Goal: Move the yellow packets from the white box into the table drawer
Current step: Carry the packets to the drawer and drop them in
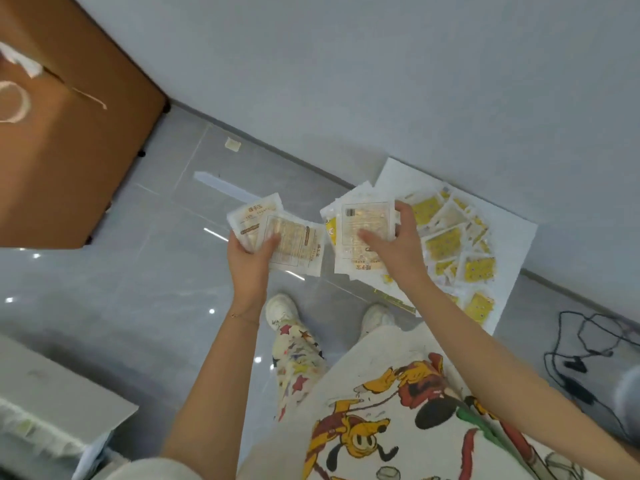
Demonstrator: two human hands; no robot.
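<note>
The white box (516, 244) lies on the floor at the right, against the wall, with several yellow packets (445, 242) loose inside it. My left hand (251, 261) grips a small stack of packets (294, 244), their pale printed backs up, over the floor in front of me. My right hand (398, 244) holds a second stack of packets (360, 233) just left of the box, fingers curled round its top edge and thumb on its face. The table drawer is not visible.
A brown wooden tabletop (69, 140) fills the upper left, with a roll of tape (14, 102) on it. A grey-white shelf or box (52, 396) sits lower left. Black cables (588, 355) trail on the tiled floor at the right. My feet stand between the hands.
</note>
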